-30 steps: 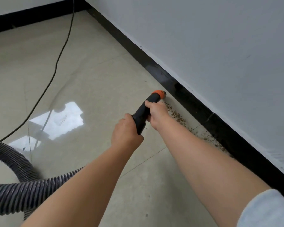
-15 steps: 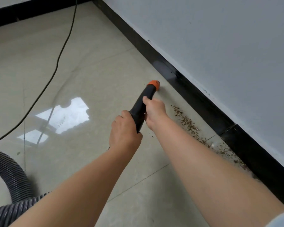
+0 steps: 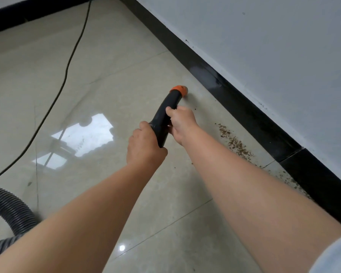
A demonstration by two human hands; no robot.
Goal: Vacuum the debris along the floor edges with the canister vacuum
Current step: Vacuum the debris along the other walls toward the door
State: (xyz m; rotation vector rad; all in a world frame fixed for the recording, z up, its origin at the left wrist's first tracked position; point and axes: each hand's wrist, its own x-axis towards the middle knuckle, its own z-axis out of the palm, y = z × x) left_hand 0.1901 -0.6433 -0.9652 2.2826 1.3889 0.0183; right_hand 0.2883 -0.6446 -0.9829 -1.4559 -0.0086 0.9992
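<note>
Both hands hold the black vacuum nozzle (image 3: 166,111), whose orange tip (image 3: 180,90) sits low over the beige tile floor near the wall. My left hand (image 3: 144,144) grips the rear of the nozzle. My right hand (image 3: 182,122) grips it further forward. A strip of brown debris (image 3: 234,141) lies on the floor along the black baseboard (image 3: 250,113), to the right of my right hand and behind the tip. More specks of debris (image 3: 287,179) are scattered closer to me beside the baseboard.
The ribbed grey vacuum hose (image 3: 10,211) curves at the lower left. A thin black power cord (image 3: 67,69) runs across the floor from the top to the left edge. A grey wall (image 3: 274,46) rises on the right; a window reflection (image 3: 81,138) shines on the tiles.
The nozzle tip has moved forward along the wall, away from the debris strip, which now lies behind it. The hose has slid further toward the lower left of the view.
</note>
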